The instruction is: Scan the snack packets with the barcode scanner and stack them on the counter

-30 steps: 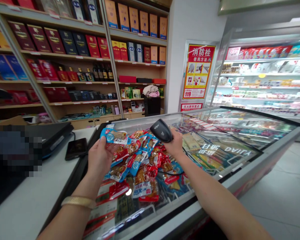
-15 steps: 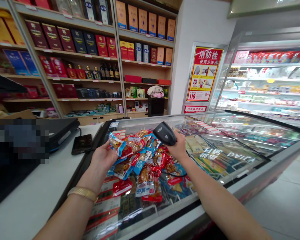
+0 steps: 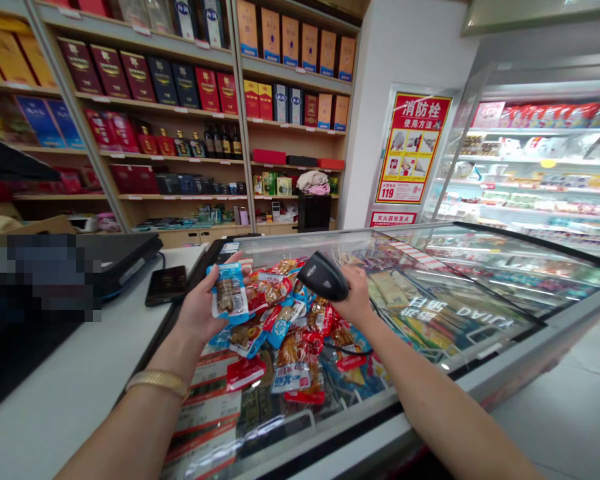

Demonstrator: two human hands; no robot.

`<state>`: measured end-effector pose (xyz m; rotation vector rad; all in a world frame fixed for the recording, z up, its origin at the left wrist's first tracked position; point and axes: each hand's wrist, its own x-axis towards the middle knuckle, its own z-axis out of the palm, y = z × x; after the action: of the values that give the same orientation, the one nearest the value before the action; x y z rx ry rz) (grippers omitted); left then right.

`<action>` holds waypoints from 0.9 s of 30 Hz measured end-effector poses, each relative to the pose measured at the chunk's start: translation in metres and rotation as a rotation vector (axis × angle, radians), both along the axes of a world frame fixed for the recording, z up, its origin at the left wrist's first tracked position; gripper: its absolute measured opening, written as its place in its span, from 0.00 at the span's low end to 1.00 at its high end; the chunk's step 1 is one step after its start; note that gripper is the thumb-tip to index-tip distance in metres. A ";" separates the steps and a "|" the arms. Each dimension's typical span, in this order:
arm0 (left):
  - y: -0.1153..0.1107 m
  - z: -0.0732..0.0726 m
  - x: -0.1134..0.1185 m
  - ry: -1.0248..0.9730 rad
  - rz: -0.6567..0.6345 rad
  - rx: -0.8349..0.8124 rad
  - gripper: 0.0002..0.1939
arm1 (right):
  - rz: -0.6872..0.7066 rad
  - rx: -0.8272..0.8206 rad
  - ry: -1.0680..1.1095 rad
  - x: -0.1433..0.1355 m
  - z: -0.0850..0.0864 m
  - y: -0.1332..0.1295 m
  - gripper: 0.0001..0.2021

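Observation:
My left hand (image 3: 205,303) holds up a small blue-edged snack packet (image 3: 230,293), its clear window showing brown food. The thumb is at the packet's left edge and fingertips show behind it. My right hand (image 3: 356,297) is wrapped round the handle of a black barcode scanner (image 3: 324,275), whose head points left toward the packet, a short gap apart. Below both hands, a pile of red and blue snack packets (image 3: 295,353) lies on the glass lid of a chest freezer (image 3: 330,413). The scanner's dark cable (image 3: 347,349) runs across the pile.
A white counter (image 3: 80,393) stands to the left with a black phone (image 3: 166,285) and a dark, partly blurred device (image 3: 115,263). Shelves of boxed bottles (image 3: 170,83) line the back wall. A lit display fridge (image 3: 540,160) is at the right.
My left hand has turned the packet so its windowed side faces me, and moved it slightly left. The scanner has tipped lower and shifted a little left.

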<state>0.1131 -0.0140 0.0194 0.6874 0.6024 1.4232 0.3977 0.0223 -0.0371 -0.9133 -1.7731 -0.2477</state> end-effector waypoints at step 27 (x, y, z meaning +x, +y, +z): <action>-0.001 -0.003 0.015 0.315 0.135 0.041 0.28 | 0.248 -0.086 -0.408 -0.020 0.012 -0.024 0.11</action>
<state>0.1279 -0.0153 0.0162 0.9274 0.8811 1.4651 0.3775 -0.0020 -0.0254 -0.7266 -2.2685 -0.2082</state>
